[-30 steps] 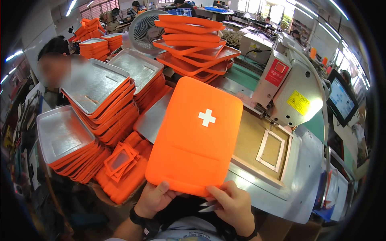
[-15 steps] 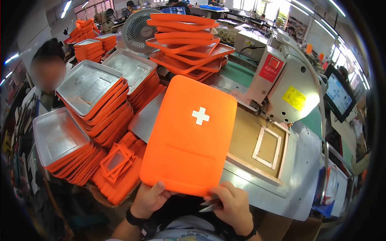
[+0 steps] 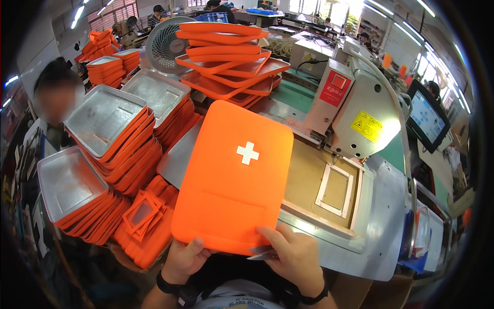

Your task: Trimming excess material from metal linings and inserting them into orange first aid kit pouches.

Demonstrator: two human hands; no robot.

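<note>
An orange moulded case shell with a white cross on its upper part stands tilted up before me, its outer face toward me. My left hand grips it at the lower left corner, thumb on the front, the other fingers mostly hidden behind. At the lower right corner my right hand has fingertips against the front face. Tucked in that same hand is a pair of thread snips; their pointed metal blades show under the shell's bottom edge, while the handles are hidden by the palm.
Left of the shell rise stacks of orange-edged trays with silvery insides. Nearer lie orange frames with clear windows on more orange pieces. Behind stands another shell pile beside a fan. On the right is a sewing machine with a framed template.
The view has shifted slightly, and the shell sits a little lower and further left in it. My right fingertips have moved up onto the shell's front face, near its bottom edge.
</note>
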